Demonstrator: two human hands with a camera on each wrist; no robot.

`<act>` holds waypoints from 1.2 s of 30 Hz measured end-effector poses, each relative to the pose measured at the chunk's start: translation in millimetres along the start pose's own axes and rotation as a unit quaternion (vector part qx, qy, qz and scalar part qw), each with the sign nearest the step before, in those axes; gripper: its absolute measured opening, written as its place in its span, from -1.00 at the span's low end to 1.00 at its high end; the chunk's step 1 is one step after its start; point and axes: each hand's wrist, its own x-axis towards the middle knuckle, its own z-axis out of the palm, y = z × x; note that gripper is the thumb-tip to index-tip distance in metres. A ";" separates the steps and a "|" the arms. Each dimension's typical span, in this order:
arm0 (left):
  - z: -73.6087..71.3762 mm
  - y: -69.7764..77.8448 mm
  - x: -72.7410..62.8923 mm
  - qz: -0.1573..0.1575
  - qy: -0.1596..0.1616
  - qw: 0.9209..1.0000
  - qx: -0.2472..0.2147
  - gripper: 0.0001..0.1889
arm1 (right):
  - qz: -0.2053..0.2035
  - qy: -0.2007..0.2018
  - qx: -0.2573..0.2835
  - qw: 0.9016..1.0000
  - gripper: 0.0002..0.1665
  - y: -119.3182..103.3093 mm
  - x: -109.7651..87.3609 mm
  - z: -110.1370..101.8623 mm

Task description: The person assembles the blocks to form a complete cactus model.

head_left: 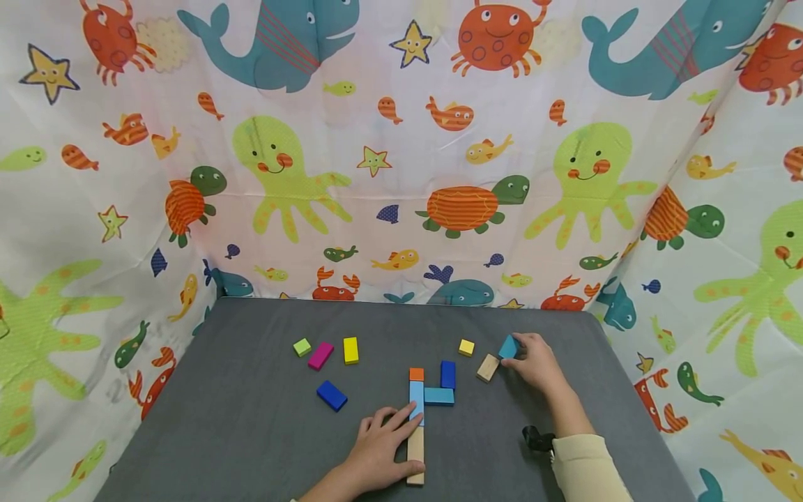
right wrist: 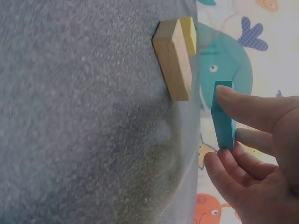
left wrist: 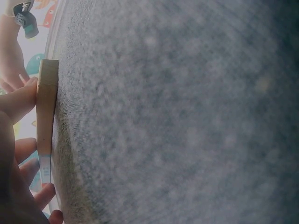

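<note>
My right hand [head_left: 535,362] pinches a blue triangular block [head_left: 509,347] between thumb and fingers. In the right wrist view that triangular block [right wrist: 223,114] appears off the table surface. A short wooden block [head_left: 487,367] lies just left of it. My left hand [head_left: 384,450] rests with spread fingers along a column of blocks. Its fingertips touch the light blue block [head_left: 417,394], and its thumb lies on the long wooden block [head_left: 415,439]. An orange block [head_left: 417,374] tops the column. To the column's right, a teal block [head_left: 439,397] adjoins it, with a dark blue block [head_left: 448,374] above.
At the left lie a green cube [head_left: 302,347], a magenta block [head_left: 320,355], a yellow block [head_left: 350,351] and a blue block [head_left: 331,395]. A small yellow block [head_left: 466,347] sits near the wooden one. A patterned curtain [head_left: 401,139] surrounds the grey table [head_left: 251,418].
</note>
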 end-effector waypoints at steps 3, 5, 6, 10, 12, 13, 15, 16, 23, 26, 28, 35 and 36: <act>-1.7 2.0 -0.5 -0.003 -0.001 1.000 0.002 -0.15 | -0.004 -0.004 -0.002 1.000 -0.16 -2.5 0.0 -0.6; -1.5 2.2 -0.3 -0.004 -0.001 1.000 0.003 -0.15 | -0.010 -0.006 -0.004 1.000 -0.16 -4.6 0.3 -1.0; -1.5 2.2 -0.4 -0.003 -0.001 1.000 0.002 -0.15 | -0.016 -0.007 -0.005 1.000 -0.16 -6.1 0.5 -1.4; -0.3 0.6 -0.2 0.002 0.001 1.000 -0.007 -0.15 | -0.029 -0.005 -0.003 1.000 -0.17 -12.7 1.3 -2.2; 0.2 -0.1 0.3 0.006 0.003 1.000 -0.008 -0.15 | -0.036 -0.003 -0.002 0.999 -0.18 -16.9 1.7 -3.1; 0.1 -0.1 0.5 0.007 0.004 1.000 -0.009 -0.15 | -0.035 -0.002 -0.002 0.999 -0.18 -18.9 1.8 -3.3; 0.3 -0.6 0.6 0.010 0.004 1.000 -0.009 -0.15 | -0.037 -0.003 -0.002 0.999 -0.19 -23.5 2.0 -3.3; -0.3 -0.2 0.5 0.009 0.003 1.000 -0.008 -0.15 | -0.039 -0.004 -0.004 0.999 -0.19 -25.5 1.9 -3.1; 2.1 -2.5 2.5 0.003 0.004 1.000 -0.005 -0.15 | -0.050 -0.010 0.000 0.999 -0.22 -41.6 -0.3 0.6; 5.0 -5.1 4.1 0.004 0.005 1.000 -0.008 -0.14 | -0.051 -0.010 0.007 0.999 -0.23 -47.8 -0.4 3.6; 6.3 -6.6 5.0 0.005 0.007 1.000 -0.010 -0.14 | -0.052 -0.012 0.009 0.999 -0.22 -50.9 0.4 6.8; 7.1 -8.8 6.4 0.004 0.006 1.000 -0.018 -0.14 | -0.071 -0.025 0.012 0.997 -0.22 -61.2 4.4 18.4; 7.1 -8.9 6.8 0.003 0.005 1.000 -0.018 -0.14 | -0.074 -0.026 0.010 0.997 -0.22 -62.3 4.9 19.6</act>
